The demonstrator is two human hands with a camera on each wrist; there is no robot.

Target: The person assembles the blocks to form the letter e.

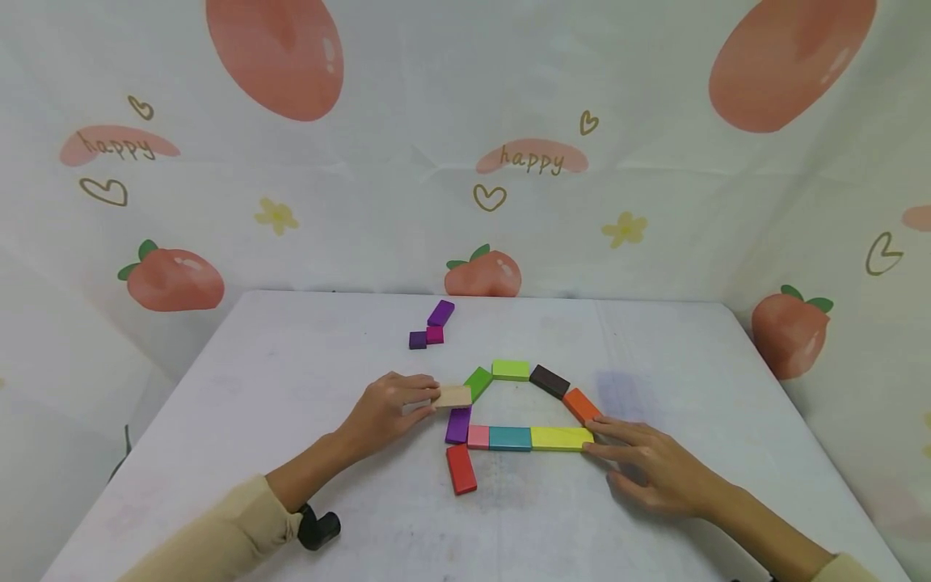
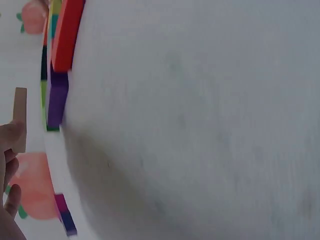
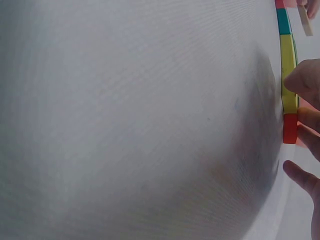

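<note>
Tan wood is what we notice first from the head: a tan block (image 1: 457,397), pinched between the left hand's (image 1: 393,408) thumb and fingers, near the green block (image 1: 480,383) and purple block (image 1: 458,426). Below the purple one lies the red block (image 1: 461,470). We see the pink block (image 1: 478,437), teal block (image 1: 510,439) and yellow block (image 1: 560,439) in a row; the lime block (image 1: 511,370), dark block (image 1: 549,381) and orange block (image 1: 581,406) curve above. The right hand (image 1: 655,469) has its fingers apart, with fingertips at the yellow and orange ends.

From the left wrist, we see the tan block held above the table (image 2: 190,110).

From the right wrist, we see one digit overlapping the yellow block, two beside the orange and another apart.
</note>
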